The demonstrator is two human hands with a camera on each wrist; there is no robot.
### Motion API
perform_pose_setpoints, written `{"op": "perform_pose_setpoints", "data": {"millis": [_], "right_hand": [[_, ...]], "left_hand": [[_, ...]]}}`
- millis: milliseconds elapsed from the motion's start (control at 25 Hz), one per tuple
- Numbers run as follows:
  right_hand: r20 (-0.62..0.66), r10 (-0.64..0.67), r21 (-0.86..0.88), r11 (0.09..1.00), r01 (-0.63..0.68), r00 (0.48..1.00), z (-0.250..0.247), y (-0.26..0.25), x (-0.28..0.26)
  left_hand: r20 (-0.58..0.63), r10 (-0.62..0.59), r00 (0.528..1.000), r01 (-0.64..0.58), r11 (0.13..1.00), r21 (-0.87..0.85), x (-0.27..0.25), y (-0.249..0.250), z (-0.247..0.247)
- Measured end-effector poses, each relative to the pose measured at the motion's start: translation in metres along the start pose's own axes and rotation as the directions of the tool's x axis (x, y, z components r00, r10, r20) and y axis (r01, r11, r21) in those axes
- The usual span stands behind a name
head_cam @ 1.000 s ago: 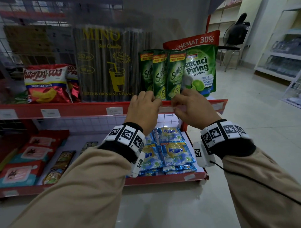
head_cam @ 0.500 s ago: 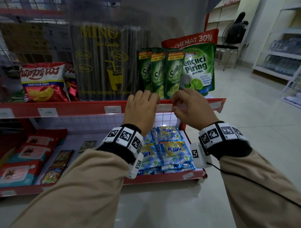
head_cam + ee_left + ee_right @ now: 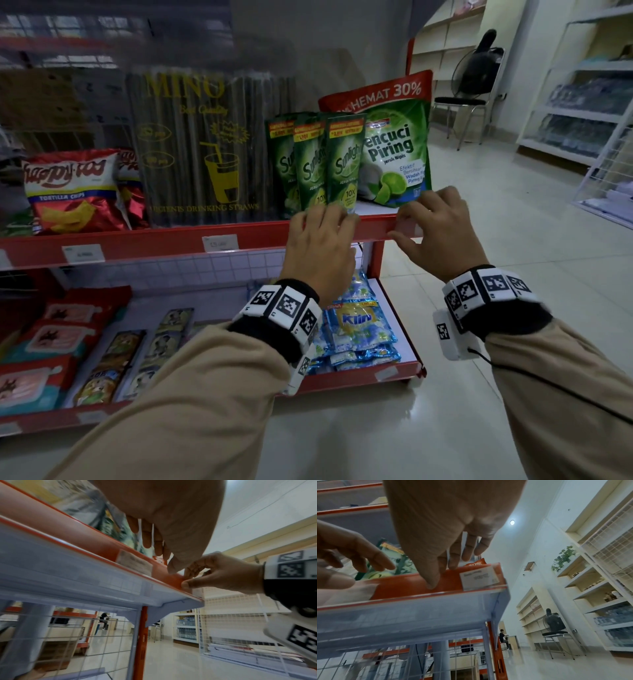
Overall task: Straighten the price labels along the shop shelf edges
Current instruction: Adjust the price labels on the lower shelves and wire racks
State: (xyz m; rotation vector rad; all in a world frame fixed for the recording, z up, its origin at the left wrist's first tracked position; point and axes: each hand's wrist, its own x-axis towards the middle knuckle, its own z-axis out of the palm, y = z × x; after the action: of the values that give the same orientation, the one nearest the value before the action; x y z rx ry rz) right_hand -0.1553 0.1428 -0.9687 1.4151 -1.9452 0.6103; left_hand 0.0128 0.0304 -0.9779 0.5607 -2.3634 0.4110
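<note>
The red shelf edge [image 3: 373,226] runs below green Sunlight pouches [image 3: 342,164]. My left hand [image 3: 318,240] lies over it, fingers fairly straight on top, thumb [image 3: 173,569] touching the front beside a pale price label [image 3: 133,562]. My right hand [image 3: 435,229] is further right near the shelf's end and pinches the edge, thumb [image 3: 431,584] on the front and fingers curled over the top. Just right of that thumb, a white price label [image 3: 478,579] sits at the end of the strip, slightly tilted.
Two more labels [image 3: 219,242] [image 3: 83,253] sit on the same edge to the left, below drinking straws [image 3: 205,147] and chips [image 3: 72,192]. The lower shelf holds Klin sachets [image 3: 356,329]. Tiled floor lies to the right, with a chair [image 3: 469,99] and white racks [image 3: 582,113] beyond.
My right hand has slid right along the shelf edge, away from the left hand. The left hand has stayed at about the same spot.
</note>
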Motion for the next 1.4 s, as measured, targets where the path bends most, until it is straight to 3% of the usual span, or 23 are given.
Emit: {"op": "perform_pose_setpoints", "data": {"millis": [120,280,520,760,1000,1200,1400], "right_hand": [[0.006,0.022,0.05,0.999,-0.022,1.0,-0.005,0.016,0.0],[0.028,-0.003,0.08,0.997,0.0,1.0,-0.006,0.023,-0.002],[0.12,0.028,0.098,0.994,-0.04,0.992,-0.012,0.036,0.004],[0.191,-0.022,0.068,0.998,0.009,0.981,-0.02,0.039,0.008],[0.33,-0.025,0.016,1.0,0.021,0.944,-0.017,0.038,0.016],[0.255,-0.035,0.036,0.999,0.026,0.966,-0.023,0.039,0.01],[0.365,-0.023,-0.029,0.999,0.036,0.931,-0.025,0.035,0.018]], "left_hand": [[0.069,0.074,0.995,-0.073,0.997,-0.017,0.009,0.035,0.009],[0.072,0.022,0.997,-0.02,0.999,-0.03,0.019,0.054,0.013],[0.098,0.017,0.995,-0.009,0.996,-0.085,0.028,0.055,0.015],[0.115,-0.019,0.993,0.028,0.997,-0.072,0.036,0.058,0.016],[0.077,-0.022,0.997,0.029,0.994,-0.103,0.037,0.055,0.02],[0.061,-0.006,0.998,0.017,0.983,-0.184,0.035,0.054,0.024],[0.053,-0.012,0.999,0.023,0.977,-0.213,0.036,0.053,0.026]]}}
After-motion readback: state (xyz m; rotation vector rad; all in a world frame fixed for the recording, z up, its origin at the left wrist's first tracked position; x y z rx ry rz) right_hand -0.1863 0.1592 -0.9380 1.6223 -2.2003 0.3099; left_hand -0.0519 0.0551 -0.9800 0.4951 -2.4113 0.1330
